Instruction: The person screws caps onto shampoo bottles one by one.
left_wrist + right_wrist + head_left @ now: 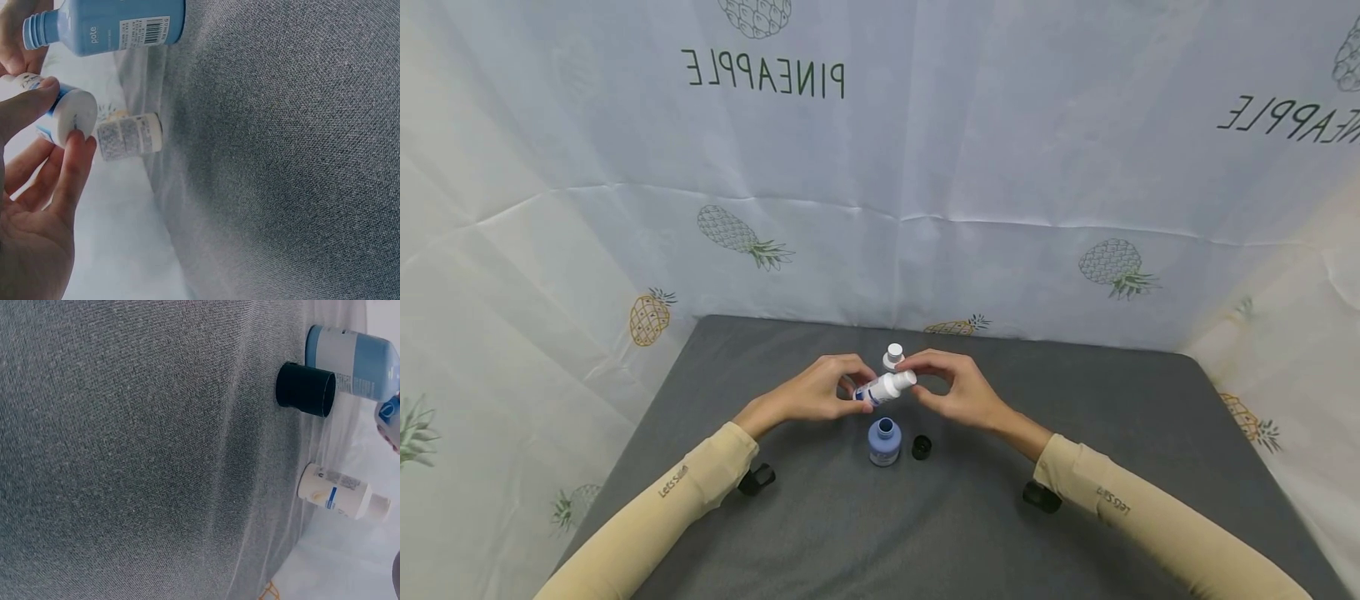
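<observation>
Held bottle [883, 387]: white with blue on its label, off the tabletop [760, 550], just behind the blue bottle's mouth in the head view; tilted, white top toward the right. Its label print is hard to make out, and the right wrist view's edge cuts it off.
Left sleeve [662, 508]: beige, cut off by the lower edge.
Left grip [823, 389]: pinching the held bottle, thumb on the label and fingertips at the base; its fingers cover part of the label.
Blue bottle [883, 447]: upright, uncapped, threaded neck bare; the left wrist view crops one side. Its inside is too dark to read.
Rear bottle [892, 360]: white, upright behind the held bottle, which hides its lower part from the head camera; the right wrist view shows it whole.
Dark cap [921, 447]: on the tabletop, right of the blue bottle.
Right grip [962, 390]: thumb and fingers about the held bottle's top; cannot tell whether they pinch it.
Right sleeve [1142, 492]: beige, also cut off below.
</observation>
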Demonstrator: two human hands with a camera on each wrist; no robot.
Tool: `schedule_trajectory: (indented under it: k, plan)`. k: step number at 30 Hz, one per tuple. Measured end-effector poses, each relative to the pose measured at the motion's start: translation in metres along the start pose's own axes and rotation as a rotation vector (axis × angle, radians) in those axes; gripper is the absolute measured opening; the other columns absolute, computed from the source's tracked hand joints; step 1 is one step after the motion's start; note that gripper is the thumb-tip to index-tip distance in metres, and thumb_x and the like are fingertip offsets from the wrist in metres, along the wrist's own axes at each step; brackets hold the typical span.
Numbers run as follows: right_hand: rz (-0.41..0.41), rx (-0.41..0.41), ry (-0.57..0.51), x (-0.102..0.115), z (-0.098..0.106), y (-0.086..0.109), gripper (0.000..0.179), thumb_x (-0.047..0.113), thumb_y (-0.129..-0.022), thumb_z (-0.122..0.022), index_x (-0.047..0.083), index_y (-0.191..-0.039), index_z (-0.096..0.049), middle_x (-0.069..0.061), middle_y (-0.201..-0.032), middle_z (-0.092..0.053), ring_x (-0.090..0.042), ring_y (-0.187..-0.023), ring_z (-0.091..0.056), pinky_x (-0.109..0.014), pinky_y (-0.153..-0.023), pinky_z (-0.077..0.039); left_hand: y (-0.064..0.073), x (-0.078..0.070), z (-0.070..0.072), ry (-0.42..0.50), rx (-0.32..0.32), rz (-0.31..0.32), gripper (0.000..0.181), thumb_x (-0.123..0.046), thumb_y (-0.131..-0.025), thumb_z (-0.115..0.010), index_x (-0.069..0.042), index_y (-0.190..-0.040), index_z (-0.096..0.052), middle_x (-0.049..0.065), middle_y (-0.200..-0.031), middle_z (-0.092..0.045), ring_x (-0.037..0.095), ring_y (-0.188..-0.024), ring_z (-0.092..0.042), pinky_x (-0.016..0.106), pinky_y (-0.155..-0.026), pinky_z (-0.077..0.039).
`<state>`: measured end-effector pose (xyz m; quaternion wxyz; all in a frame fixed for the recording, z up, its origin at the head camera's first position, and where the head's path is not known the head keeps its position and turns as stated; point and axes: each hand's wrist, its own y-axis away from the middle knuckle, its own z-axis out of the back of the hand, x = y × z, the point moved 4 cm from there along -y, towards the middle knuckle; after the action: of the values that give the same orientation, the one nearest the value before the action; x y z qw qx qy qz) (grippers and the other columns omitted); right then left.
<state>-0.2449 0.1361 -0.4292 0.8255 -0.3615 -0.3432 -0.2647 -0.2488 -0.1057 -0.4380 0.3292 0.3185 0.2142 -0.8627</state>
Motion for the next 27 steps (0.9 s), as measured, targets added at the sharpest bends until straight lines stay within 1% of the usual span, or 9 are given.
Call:
schedule_trajectory:
  k: [6, 10, 14, 17, 22, 27]
  plan:
    - [-0.021, -0.014, 0.015, -0.0006, -0.001, 0.0004, 0.035, -0.001, -0.096, -0.078, 0.007, -0.13, -0.075, -0.013, -0.129, -0.076, -0.017, -0.119, -0.074, -0.042, -0.106, -0.063, -0.0001, -0.0011, 0.0002, 0.006, 0.003, -0.003, 0.033, -0.016, -0.095, -0.085, -0.003, -0.123, -0.075, 0.01, -0.115, -0.074, 0.023, -0.106, -0.074, 0.023, -0.085, -0.065]
    - [-0.035, -0.03, 0.013, -0.0009, -0.0011, 0.0003, 0.032, 0.003, -0.096, -0.08, 0.005, -0.128, -0.076, -0.012, -0.126, -0.077, -0.016, -0.114, -0.075, -0.039, -0.104, -0.064, -0.0002, -0.0023, 0.001, 0.003, 0.0, -0.012, 0.032, -0.016, -0.095, -0.085, -0.003, -0.123, -0.075, 0.01, -0.114, -0.074, 0.022, -0.105, -0.074, 0.024, -0.085, -0.066]
    - [-0.066, -0.053, 0.019, -0.002, -0.0011, 0.0002, 0.029, 0.007, -0.095, -0.083, 0.007, -0.124, -0.077, -0.01, -0.121, -0.078, -0.015, -0.109, -0.076, -0.035, -0.101, -0.065, -0.0006, -0.0028, 0.0011, 0.0, 0.001, -0.01, 0.033, -0.016, -0.095, -0.085, -0.002, -0.123, -0.075, 0.01, -0.114, -0.074, 0.022, -0.106, -0.074, 0.024, -0.085, -0.066]
    - [-0.091, -0.072, 0.031, -0.0027, -0.0015, 0.0, 0.027, 0.01, -0.095, -0.084, 0.011, -0.121, -0.078, -0.007, -0.117, -0.079, -0.014, -0.105, -0.077, -0.04, -0.098, -0.066, -0.0006, -0.0029, 0.0011, -0.004, 0.002, -0.004, 0.033, -0.016, -0.095, -0.085, -0.002, -0.123, -0.074, 0.01, -0.115, -0.074, 0.021, -0.106, -0.074, 0.024, -0.086, -0.066]
    - [-0.133, -0.098, 0.031, -0.0027, -0.0028, -0.0006, 0.023, 0.013, -0.094, -0.086, 0.012, -0.115, -0.079, -0.006, -0.112, -0.08, -0.012, -0.101, -0.076, -0.055, -0.096, -0.065, -0.0005, -0.0027, 0.0008, -0.005, 0.001, 0.003, 0.032, -0.016, -0.095, -0.085, -0.002, -0.123, -0.075, 0.01, -0.114, -0.074, 0.021, -0.105, -0.074, 0.024, -0.085, -0.066]
    - [-0.171, -0.124, 0.036, -0.0027, -0.0038, -0.0016, 0.021, 0.015, -0.092, -0.088, 0.012, -0.111, -0.079, -0.005, -0.108, -0.08, -0.01, -0.097, -0.076, -0.059, -0.095, -0.064, -0.0007, -0.004, 0.0007, -0.002, 0.002, 0.002, 0.032, -0.016, -0.095, -0.085, -0.002, -0.122, -0.075, 0.01, -0.114, -0.074, 0.022, -0.105, -0.074, 0.024, -0.085, -0.066]
